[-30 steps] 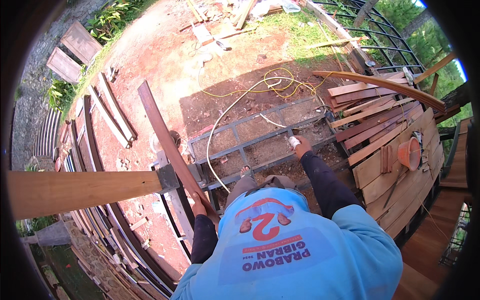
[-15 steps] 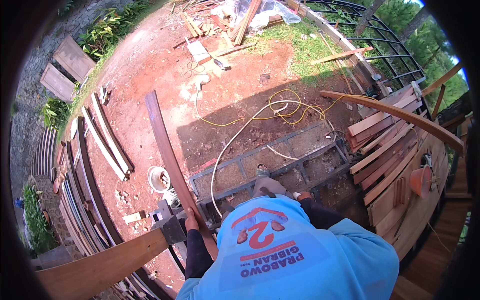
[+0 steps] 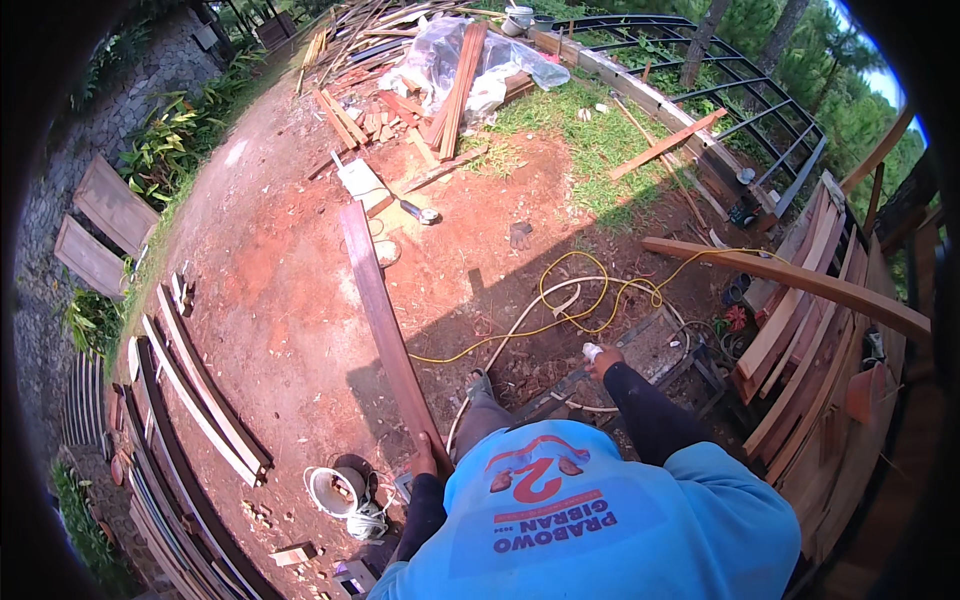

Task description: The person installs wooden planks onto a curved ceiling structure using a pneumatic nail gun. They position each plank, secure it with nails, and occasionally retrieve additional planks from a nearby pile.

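A long reddish-brown plank [image 3: 385, 330] slants away from my body, its far end over the dirt. My left hand [image 3: 424, 460] is closed around its edge near the close end. My right hand [image 3: 604, 363] is stretched out ahead of me, fingers closed on a small white object [image 3: 591, 351] whose kind I cannot make out. Below that hand lies a dark metal frame [image 3: 645, 350] like a ladder, partly hidden by my right arm. One of my feet [image 3: 480, 385], in a sandal, shows beside a pale hose [image 3: 505, 340].
A yellow cord [image 3: 455, 358] loops across the red dirt. Stacked boards [image 3: 800, 300] and a jutting beam [image 3: 790, 279] stand at right. A white bucket [image 3: 325, 492] sits at lower left, near long strips [image 3: 190, 385]. An angle grinder [image 3: 420, 213] lies farther off.
My body has moved forward, and the wide board at lower left has left view. The plank stays in my left hand. My right arm has swung from beside my leg out ahead.
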A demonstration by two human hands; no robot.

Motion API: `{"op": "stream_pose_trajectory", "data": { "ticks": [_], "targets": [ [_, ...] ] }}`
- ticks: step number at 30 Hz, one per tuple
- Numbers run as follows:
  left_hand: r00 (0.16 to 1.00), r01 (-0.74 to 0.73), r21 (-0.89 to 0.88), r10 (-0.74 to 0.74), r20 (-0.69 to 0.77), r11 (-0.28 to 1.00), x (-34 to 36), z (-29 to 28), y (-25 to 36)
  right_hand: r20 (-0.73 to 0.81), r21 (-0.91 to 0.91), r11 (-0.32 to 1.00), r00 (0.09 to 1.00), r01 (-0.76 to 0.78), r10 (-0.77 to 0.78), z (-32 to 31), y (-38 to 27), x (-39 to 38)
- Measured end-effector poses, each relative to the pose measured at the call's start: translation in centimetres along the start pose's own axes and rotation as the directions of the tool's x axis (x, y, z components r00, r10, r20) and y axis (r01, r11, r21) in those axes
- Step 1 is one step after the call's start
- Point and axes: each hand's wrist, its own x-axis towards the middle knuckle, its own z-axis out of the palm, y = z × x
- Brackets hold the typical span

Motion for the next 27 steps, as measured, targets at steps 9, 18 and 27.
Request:
{"op": "stream_pose_trajectory", "data": {
  "ticks": [9,18,27],
  "targets": [
    [0.996,0.011,0.192,0.006,-0.088,0.981,25.5,0.8,16.1,-0.11,-0.207,0.973,0.991,-0.104,0.083,13.1,-3.3,18.9],
    [0.967,-0.202,0.119,0.218,-0.132,0.972,43.1,5.7,41.5,-0.273,-0.03,0.989,0.953,-0.144,0.13,9.0,-12.4,33.0],
    [0.855,-0.518,-0.059,0.518,-0.011,0.853,46.7,19.6,73.6,0.095,-0.931,0.352,0.995,0.094,-0.016,9.7,-40.5,58.6]
  ]
}}
